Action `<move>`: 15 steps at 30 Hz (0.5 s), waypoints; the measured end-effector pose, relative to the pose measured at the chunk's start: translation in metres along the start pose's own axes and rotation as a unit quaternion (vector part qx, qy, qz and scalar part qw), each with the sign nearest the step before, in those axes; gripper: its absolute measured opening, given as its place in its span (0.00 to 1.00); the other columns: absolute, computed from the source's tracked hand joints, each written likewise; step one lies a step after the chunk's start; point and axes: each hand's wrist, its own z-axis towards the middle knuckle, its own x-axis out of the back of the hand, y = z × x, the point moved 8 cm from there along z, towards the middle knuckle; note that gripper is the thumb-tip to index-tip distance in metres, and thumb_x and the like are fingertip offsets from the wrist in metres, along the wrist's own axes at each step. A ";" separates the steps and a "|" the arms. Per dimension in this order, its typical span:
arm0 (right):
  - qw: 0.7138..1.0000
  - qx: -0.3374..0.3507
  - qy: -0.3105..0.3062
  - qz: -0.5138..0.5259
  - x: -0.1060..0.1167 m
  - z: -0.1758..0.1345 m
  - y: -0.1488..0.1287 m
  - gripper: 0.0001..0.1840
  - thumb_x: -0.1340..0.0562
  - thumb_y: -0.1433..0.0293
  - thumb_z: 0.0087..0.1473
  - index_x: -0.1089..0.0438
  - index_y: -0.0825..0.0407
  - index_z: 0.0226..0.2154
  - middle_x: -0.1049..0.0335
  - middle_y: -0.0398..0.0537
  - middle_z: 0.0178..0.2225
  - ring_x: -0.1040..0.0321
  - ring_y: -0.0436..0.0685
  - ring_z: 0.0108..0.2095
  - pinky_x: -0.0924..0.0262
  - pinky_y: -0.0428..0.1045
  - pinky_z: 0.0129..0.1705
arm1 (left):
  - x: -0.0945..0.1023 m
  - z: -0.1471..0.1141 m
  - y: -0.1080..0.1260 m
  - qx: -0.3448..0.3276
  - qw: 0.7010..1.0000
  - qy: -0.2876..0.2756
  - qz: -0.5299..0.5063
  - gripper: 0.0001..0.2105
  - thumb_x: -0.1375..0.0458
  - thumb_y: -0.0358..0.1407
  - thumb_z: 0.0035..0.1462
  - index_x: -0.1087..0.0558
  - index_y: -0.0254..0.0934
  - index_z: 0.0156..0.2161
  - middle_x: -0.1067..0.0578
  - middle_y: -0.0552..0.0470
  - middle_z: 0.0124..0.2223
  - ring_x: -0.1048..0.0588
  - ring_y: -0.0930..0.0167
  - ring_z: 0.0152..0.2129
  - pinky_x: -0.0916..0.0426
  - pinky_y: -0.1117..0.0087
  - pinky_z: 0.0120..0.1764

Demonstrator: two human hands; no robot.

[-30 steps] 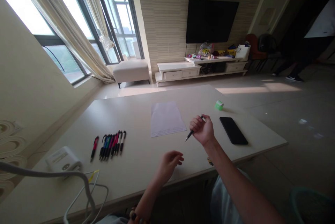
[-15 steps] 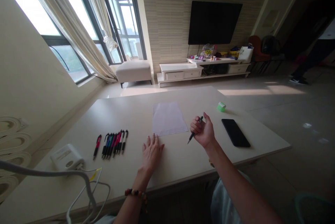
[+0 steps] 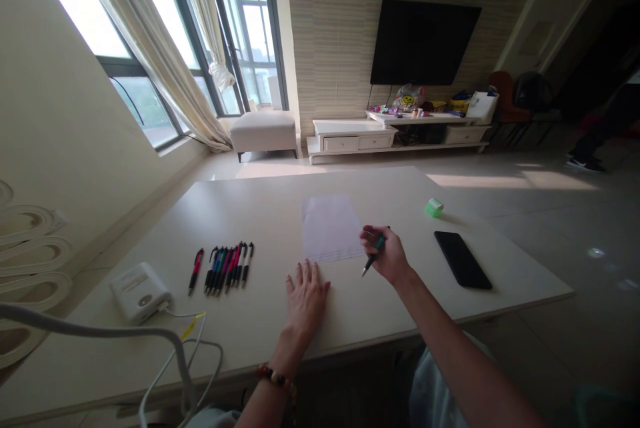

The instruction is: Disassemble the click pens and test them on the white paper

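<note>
My left hand (image 3: 306,298) lies flat on the white table, fingers spread, its fingertips at the near edge of a sheet of white paper (image 3: 330,225). Faint lines run along that near edge of the sheet. Just off the paper's lower right corner, my right hand (image 3: 387,255) is raised above the table. It grips a green and black pen (image 3: 373,258), tip pointing down and left, clear of the paper. To the left lies a row of several pens (image 3: 227,269) in mixed colours, with a red and black pen (image 3: 196,271) a little apart from them.
A black phone (image 3: 463,260) and a small green box (image 3: 435,208) are on the table's right side. At the left stand a white device (image 3: 141,291) and its cables (image 3: 220,355). The table's near edge runs in front of me. A person's leg (image 3: 597,138) shows far right.
The view has swung slightly left. In my right hand the pen has turned a little within the fingers, and the thumb has come down. My left hand stays flat by the paper.
</note>
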 end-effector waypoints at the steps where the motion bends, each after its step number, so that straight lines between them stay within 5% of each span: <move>1: 0.999 -0.021 -0.002 -0.049 -0.003 0.004 0.009 0.17 0.51 0.67 0.55 0.32 0.57 0.25 0.31 0.48 0.19 0.40 0.47 0.14 0.46 0.42 0.14 | 0.000 -0.001 0.000 0.001 1.000 0.001 0.000 0.26 0.61 0.42 0.62 0.47 0.31 0.61 0.51 0.41 0.64 0.53 0.55 0.61 0.54 0.48 0.57; 4: 0.973 -0.052 -0.023 -0.223 -0.014 0.019 0.037 0.25 0.53 0.56 0.56 0.31 0.58 0.27 0.30 0.51 0.17 0.35 0.53 0.14 0.43 0.45 0.15 | -0.001 -0.002 0.000 0.004 1.000 0.010 0.002 0.25 0.62 0.41 0.62 0.47 0.32 0.61 0.51 0.42 0.64 0.53 0.55 0.61 0.55 0.48 0.57; 6: 0.952 -0.013 -0.024 -0.306 -0.022 0.032 0.048 0.23 0.46 0.54 0.52 0.31 0.57 0.28 0.31 0.48 0.16 0.35 0.52 0.14 0.44 0.43 0.14 | -0.003 -0.002 0.000 0.006 1.000 0.023 0.003 0.25 0.62 0.41 0.62 0.48 0.32 0.62 0.51 0.42 0.64 0.53 0.56 0.61 0.56 0.48 0.57; 15: 0.918 0.080 -0.014 -0.389 -0.034 0.083 0.085 0.16 0.42 0.55 0.47 0.37 0.53 0.28 0.34 0.41 0.16 0.38 0.48 0.14 0.46 0.41 0.14 | -0.017 -0.005 -0.006 0.004 0.996 0.088 -0.023 0.26 0.63 0.44 0.62 0.48 0.35 0.62 0.52 0.45 0.65 0.55 0.59 0.61 0.57 0.50 0.59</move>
